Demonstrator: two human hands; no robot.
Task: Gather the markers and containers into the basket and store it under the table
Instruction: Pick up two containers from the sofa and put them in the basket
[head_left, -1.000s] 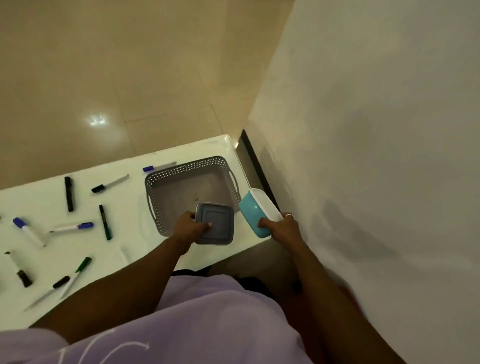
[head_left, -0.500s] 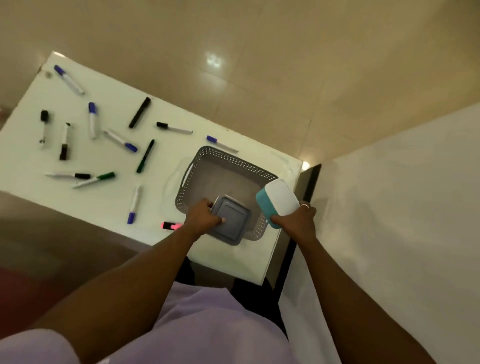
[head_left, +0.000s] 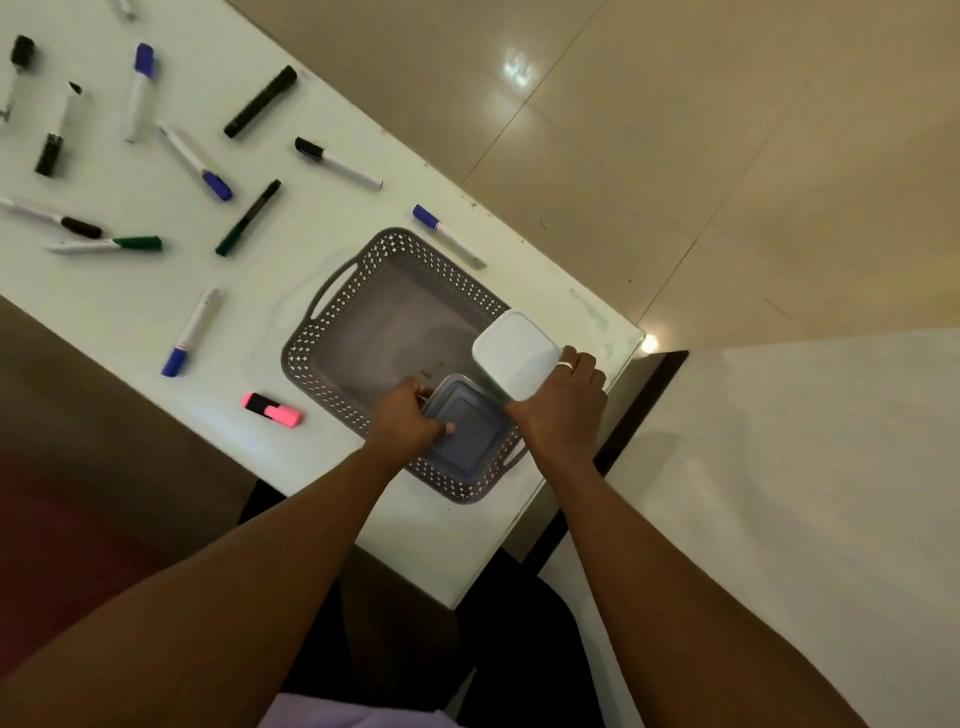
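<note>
White table (head_left: 156, 322) set on a beige tiled floor, with a pale wall at 3 o'clock; viewed from above. A grey perforated basket (head_left: 332, 332) stands near the table's 4 o'clock corner. The left hand (head_left: 410, 423) has its grip closed on a grey square container (head_left: 467, 436), held low inside the basket at its 5 o'clock end. The right hand (head_left: 561, 410) has its grip clamped on a white-lidded container (head_left: 514, 353), poised over the basket's 3 o'clock rim (its teal body is scarcely visible from this angle).

Risk: both containers enter the same end of the basket together, so one may catch on the rim or land tilted on the other. The basket also sits close to the table edge, and a push could slide it off.

Surroundings: markers lie scattered from 9 to 12 o'clock, among them a blue-capped marker (head_left: 449, 236) just beside the basket's far rim, another blue-capped marker (head_left: 192, 332) at 9 o'clock, and a pink highlighter (head_left: 272, 410) near the front edge. None obstructs the basket opening.
</note>
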